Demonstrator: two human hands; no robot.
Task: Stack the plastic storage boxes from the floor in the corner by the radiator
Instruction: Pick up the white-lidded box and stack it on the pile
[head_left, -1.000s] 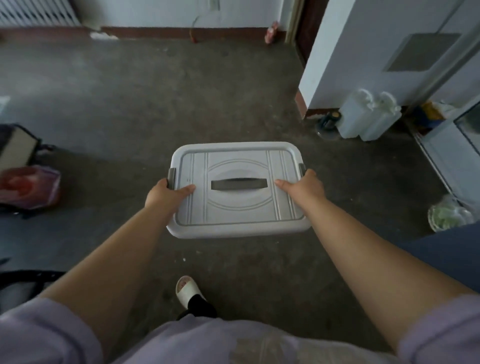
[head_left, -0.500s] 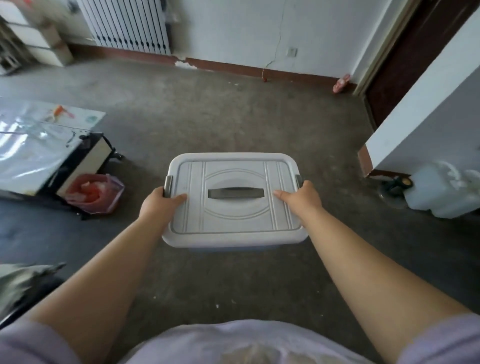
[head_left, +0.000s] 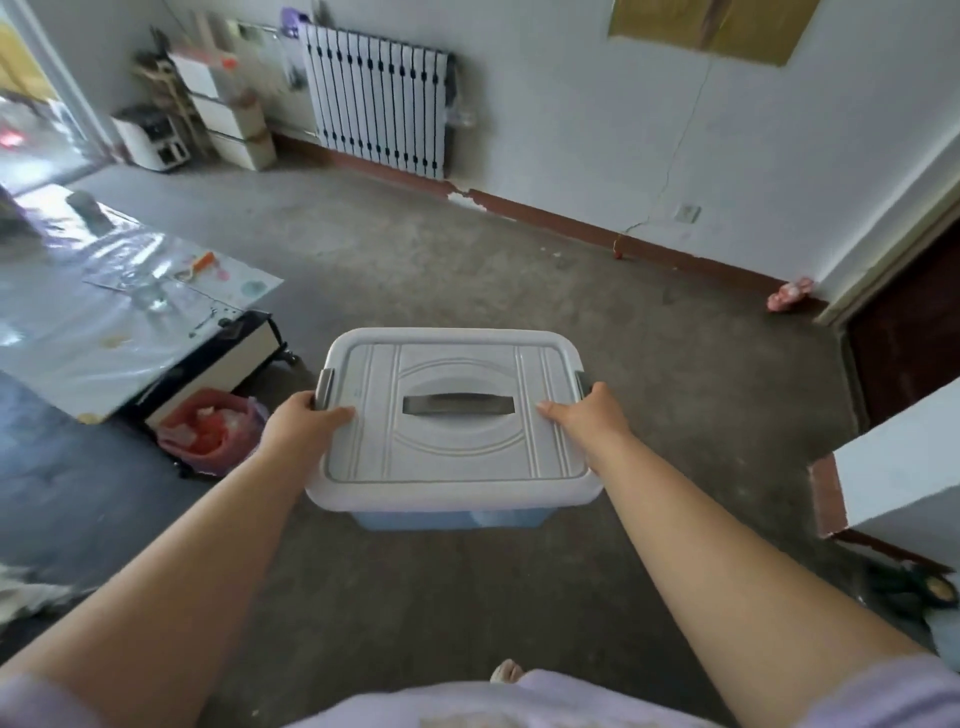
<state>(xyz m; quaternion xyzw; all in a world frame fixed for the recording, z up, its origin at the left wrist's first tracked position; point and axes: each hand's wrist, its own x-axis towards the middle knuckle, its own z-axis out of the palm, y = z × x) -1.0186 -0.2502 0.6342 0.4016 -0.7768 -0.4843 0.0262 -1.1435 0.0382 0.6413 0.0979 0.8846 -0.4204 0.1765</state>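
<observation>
A bare grey concrete floor (head_left: 519, 270) fills the room, closed off by a white wall with a reddish-brown skirting. At about eleven o'clock a white ribbed radiator (head_left: 379, 104) hangs on that wall, and in the corner to its left, near ten o'clock, pale boxes (head_left: 234, 119) stand stacked beside a small white appliance (head_left: 150, 137). At nine o'clock a low table (head_left: 119, 322) lies under a glossy clear sheet, with a pink bag (head_left: 213, 431) of scraps on the floor just beside its near corner. A dark doorway (head_left: 914, 332) opens at two o'clock.

You carry the storage box (head_left: 452, 426) in mid-air at twelve o'clock, straight out from your chest, well apart from the radiator corner. Its lid is pale grey with a dark handle (head_left: 458, 404) recessed in the middle; the tub below shows blue. Your left hand (head_left: 298, 434) grips the box's left edge below the grey latch, thumb laid flat on the lid and the fingers curled under the rim, out of sight. Your right hand (head_left: 592, 418) clasps the right edge the same way, thumb on top. Both forearms are bare, in lilac short sleeves.
</observation>
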